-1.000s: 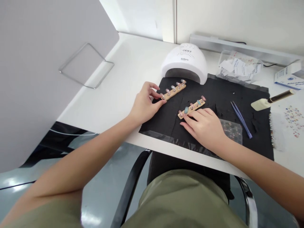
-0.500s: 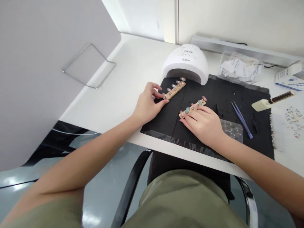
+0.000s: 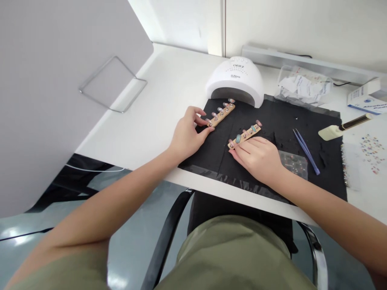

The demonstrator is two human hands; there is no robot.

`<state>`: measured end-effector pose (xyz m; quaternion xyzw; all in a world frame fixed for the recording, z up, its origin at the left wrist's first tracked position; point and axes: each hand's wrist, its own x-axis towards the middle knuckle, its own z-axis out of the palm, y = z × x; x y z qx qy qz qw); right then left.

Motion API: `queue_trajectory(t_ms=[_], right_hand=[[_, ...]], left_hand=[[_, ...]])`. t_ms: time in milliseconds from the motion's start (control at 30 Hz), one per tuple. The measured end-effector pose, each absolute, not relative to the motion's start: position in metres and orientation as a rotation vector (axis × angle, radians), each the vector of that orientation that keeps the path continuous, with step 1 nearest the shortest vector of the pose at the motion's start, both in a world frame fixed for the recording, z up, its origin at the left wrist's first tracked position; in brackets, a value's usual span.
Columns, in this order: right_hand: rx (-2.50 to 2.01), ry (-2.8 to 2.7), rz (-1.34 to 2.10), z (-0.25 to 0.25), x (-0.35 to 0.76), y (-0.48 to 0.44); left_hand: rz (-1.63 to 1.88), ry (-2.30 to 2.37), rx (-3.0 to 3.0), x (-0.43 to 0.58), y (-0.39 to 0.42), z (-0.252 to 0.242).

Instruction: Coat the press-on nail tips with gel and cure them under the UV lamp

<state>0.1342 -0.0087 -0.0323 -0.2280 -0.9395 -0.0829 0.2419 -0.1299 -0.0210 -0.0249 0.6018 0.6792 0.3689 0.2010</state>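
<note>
My left hand (image 3: pixel 188 136) pinches the near end of a wooden nail-tip stand (image 3: pixel 221 116) between thumb and fingers. That strip carries a row of pinkish, glittery false nails on metal studs, and its far end lies just before the opening of a white nail lamp (image 3: pixel 236 76). A second wooden nail-tip stand (image 3: pixel 248 134), bearing pink and teal false nails, is gripped along its near edge by my right hand (image 3: pixel 259 159). Both strips are over a black mat (image 3: pixel 281 121). The right fingertips are partly hidden behind the hand and the nails.
Blue tweezers (image 3: pixel 306 152) and a clear case of small gems (image 3: pixel 294 164) lie right of my right hand. Farther right are a cream bottle with a dark handle (image 3: pixel 330 133) and loose rhinestones (image 3: pixel 372 151). A clear bin of packets (image 3: pixel 302 88) and an alcohol pad box (image 3: pixel 367 96) stand behind.
The view has shifted very slightly. Both hands keep their hold on the two stands, with the right-hand strip turned a touch.
</note>
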Motion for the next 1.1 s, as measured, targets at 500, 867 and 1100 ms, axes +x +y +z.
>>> queue_trajectory(t_ms=[500,867,1100], right_hand=[[-0.679,-2.562,-0.234,-0.0371,0.1345,-0.0091],[-0.678,-2.558,-0.231,-0.0338,0.1312,-0.0110],[-0.683,-2.568,-0.192,-0.0344,0.1302,-0.0095]], left_hand=[[1.017,1.891,1.677,-0.1320,-0.0220,-0.0234],[1.019,1.864,1.676,-0.1365,-0.0205,-0.0252],[1.019,1.866,1.687,-0.1398,-0.0192,-0.0279]])
